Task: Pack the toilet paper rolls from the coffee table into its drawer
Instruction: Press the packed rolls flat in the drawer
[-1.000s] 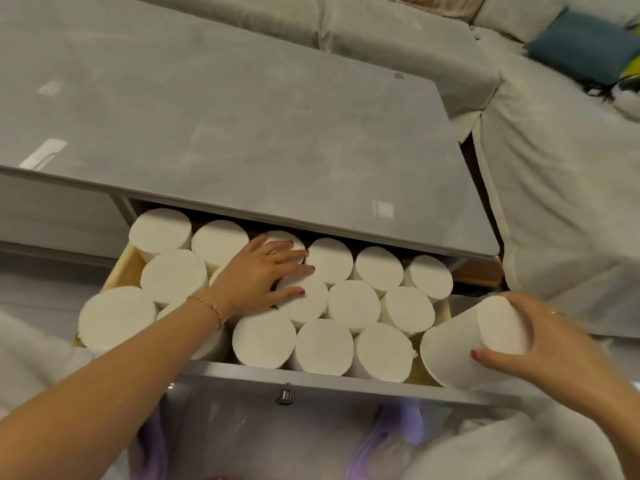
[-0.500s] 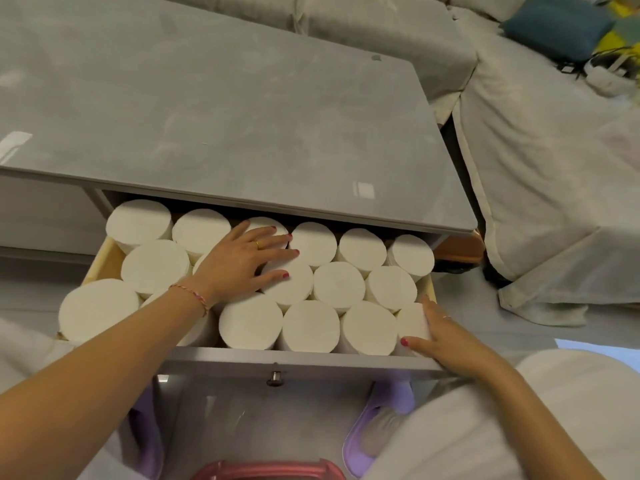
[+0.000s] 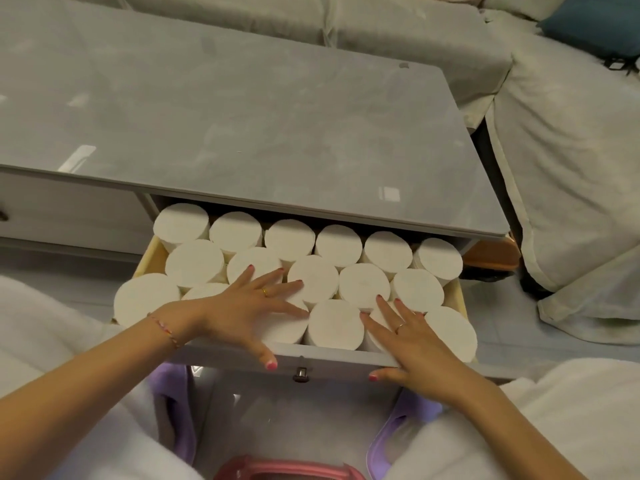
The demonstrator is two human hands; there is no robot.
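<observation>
Both hands, left [image 3: 242, 306] and right [image 3: 412, 336], lie flat and unclenched on the rolls [image 3: 337, 245] standing packed in the drawer [image 3: 332, 355], which look light and squashy, best gripped gently round the sides.

Toilet paper rolls [image 3: 362, 287] stand upright and packed side by side in rows inside the open drawer [image 3: 332, 356] of the coffee table [image 3: 242, 133], the back row partly under the tabletop's front edge. A person's left hand [image 3: 242, 306] lies flat on the rolls left of centre, its thumb over the drawer's front edge, while the right hand [image 3: 412, 341] rests flat on the front-row rolls to the right, thumb also on that edge; a small handle [image 3: 300, 374] sits on the drawer front between the two thumbs. A sofa [image 3: 571, 168] runs behind the table and along its right side, with a cushion [image 3: 595, 24] on it at the far right corner.
</observation>
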